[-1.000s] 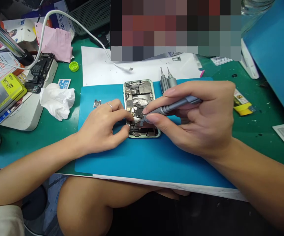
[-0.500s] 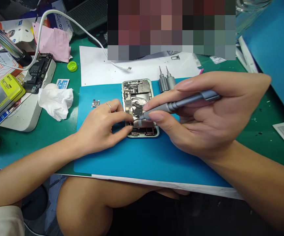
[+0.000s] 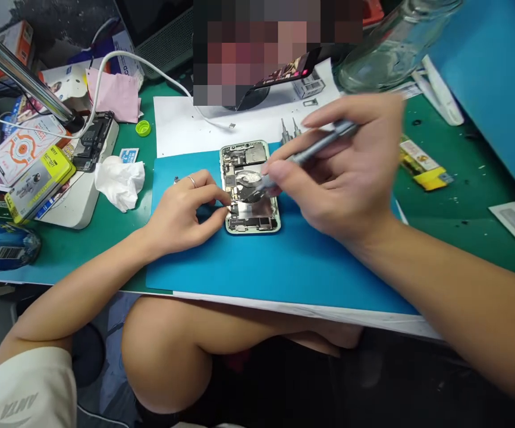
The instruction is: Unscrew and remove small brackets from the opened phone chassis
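An opened phone (image 3: pixel 257 208) lies on the blue mat (image 3: pixel 239 267) with its inner parts showing. My left hand (image 3: pixel 190 211) rests at the phone's left edge, thumb and index finger nearly together there; what they may pinch is too small to make out. A grey screwdriver (image 3: pixel 315 145) is held in my right hand (image 3: pixel 344 172), slanting down to the left, its tip over the middle of the phone. Behind the phone stand two small grey drivers (image 3: pixel 289 132), partly hidden by my right hand. A small metal part (image 3: pixel 176 179) shows just behind my left hand.
A crumpled tissue (image 3: pixel 121 183), a green cap (image 3: pixel 143 128), boxes and a white cable (image 3: pixel 150 59) are at the left. White paper (image 3: pixel 177 128) lies behind the mat. A glass jar (image 3: pixel 373 65) and a yellow packet (image 3: pixel 424 166) are at the right.
The view has shifted. My right hand has lifted slightly and the screwdriver tip has moved off the spot beside my left fingertips, toward the phone's middle. My left hand stays at the phone's edge.
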Tool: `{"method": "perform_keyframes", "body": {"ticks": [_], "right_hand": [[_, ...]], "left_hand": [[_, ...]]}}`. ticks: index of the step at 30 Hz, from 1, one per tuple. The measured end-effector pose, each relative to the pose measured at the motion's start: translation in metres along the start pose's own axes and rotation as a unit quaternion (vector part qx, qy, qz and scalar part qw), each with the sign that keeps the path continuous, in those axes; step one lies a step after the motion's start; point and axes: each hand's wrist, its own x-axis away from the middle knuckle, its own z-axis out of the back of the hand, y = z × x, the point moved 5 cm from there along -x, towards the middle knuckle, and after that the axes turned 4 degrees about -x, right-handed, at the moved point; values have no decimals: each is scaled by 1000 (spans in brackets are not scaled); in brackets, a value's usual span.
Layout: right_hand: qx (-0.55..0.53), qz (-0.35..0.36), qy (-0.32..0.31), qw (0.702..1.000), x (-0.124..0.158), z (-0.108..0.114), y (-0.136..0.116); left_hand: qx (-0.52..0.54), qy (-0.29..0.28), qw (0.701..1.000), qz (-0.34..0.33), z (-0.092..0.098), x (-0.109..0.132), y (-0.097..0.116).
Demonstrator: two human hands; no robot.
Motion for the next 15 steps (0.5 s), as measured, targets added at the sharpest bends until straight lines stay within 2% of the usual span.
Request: {"method": "perform_keyframes", "body": {"ticks": [3, 6, 11, 15], "right_hand": [[-17, -40, -69, 997, 6, -7, 6], [-5, -53, -101, 993, 8, -11, 10], [9, -52, -81, 995, 3, -10, 15], [-12, -55, -54, 997, 0, -9, 17]], "left_hand": [[-12, 4, 1000, -2, 2, 0, 0], [-22, 0, 1000, -23, 0, -1, 1], [-106, 1, 992, -71, -8, 0, 6], [-121, 2, 990, -71, -8, -1, 8]]}}
